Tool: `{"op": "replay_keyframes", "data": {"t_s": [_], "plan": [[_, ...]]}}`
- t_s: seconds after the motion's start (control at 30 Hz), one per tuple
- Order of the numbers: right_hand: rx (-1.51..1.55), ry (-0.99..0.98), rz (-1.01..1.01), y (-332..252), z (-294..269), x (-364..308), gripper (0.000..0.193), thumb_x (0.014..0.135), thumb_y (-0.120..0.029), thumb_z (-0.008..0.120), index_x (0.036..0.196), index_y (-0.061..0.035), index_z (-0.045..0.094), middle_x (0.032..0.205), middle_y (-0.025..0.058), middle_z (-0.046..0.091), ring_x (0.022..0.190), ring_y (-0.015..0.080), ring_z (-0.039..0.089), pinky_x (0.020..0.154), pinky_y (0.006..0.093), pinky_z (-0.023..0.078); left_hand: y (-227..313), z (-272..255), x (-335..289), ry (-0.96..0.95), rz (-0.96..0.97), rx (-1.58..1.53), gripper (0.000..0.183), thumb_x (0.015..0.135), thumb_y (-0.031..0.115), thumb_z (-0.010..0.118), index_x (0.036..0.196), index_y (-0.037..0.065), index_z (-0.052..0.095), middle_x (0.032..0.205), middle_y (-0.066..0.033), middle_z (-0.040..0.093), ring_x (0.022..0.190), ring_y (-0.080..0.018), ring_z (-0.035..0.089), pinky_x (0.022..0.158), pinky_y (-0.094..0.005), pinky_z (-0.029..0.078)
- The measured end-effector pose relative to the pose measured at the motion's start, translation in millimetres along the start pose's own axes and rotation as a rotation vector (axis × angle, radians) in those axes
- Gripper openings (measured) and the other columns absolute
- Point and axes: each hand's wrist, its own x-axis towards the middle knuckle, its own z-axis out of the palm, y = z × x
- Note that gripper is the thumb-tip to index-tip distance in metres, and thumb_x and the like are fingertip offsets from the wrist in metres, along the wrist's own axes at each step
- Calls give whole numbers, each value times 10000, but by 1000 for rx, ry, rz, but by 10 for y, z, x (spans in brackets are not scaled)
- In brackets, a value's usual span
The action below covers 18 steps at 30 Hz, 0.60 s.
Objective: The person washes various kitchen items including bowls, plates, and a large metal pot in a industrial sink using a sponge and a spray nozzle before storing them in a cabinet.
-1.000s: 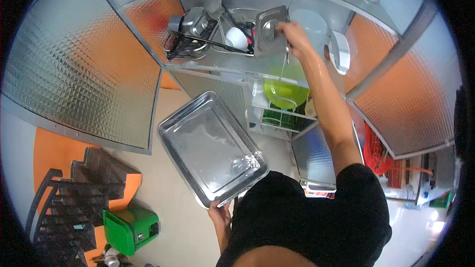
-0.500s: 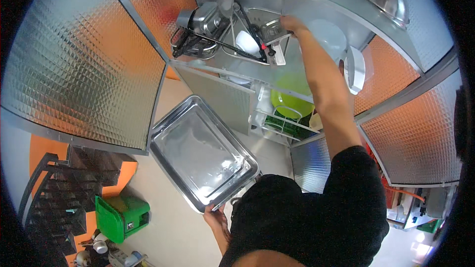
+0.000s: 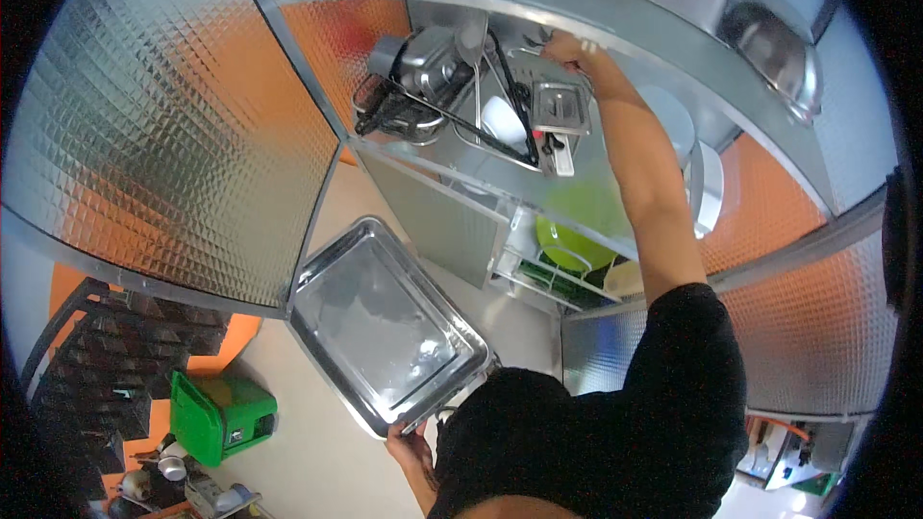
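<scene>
My left hand [image 3: 411,450] grips the lower rim of a large rectangular shiny steel tray [image 3: 385,322], which is held tilted below the cabinet. My right arm reaches up into the open cabinet. At the back of its shelf my right hand [image 3: 571,52] has curled fingers, and what they hold is hidden. Just in front of that hand a small rectangular steel lid [image 3: 561,108] lies on the shelf. To its left is a wire rack [image 3: 460,131] with a white bowl [image 3: 503,120] in it. A white-handled utensil [image 3: 563,156] lies below the lid.
Steel pots [image 3: 428,62] crowd the shelf's left side. An open textured glass door [image 3: 173,144] stands at left. Below, a green basin [image 3: 575,238] sits in a lower rack. A steel bowl [image 3: 774,48] stands on the upper shelf, and a green bin [image 3: 221,418] on the floor.
My right hand has let go of the small steel lid and moved farther back on the shelf. The view has tilted upward. My left hand still grips the tray.
</scene>
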Motion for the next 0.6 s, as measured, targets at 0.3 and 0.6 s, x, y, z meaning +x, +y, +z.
{"op": "replay_keyframes", "data": {"t_s": [0.3,0.6], "plan": [[-248,-222,-190,47,356,388,241,618,-218,717,668,7,645,615,124,636,515,233,602,509,384,469,-110,-221,-71,94,92,2,285,720,122,528,971,-3,479,1020,-156,541,923,-318,589,770,-478,543],[-738,-140,-286,-186,230,54,634,695,-393,738,1153,5,553,1138,201,586,1069,334,548,930,442,411,6,-168,-167,276,31,13,426,764,117,532,1160,-19,457,1132,-141,529,1071,-283,518,858,-448,510]]}}
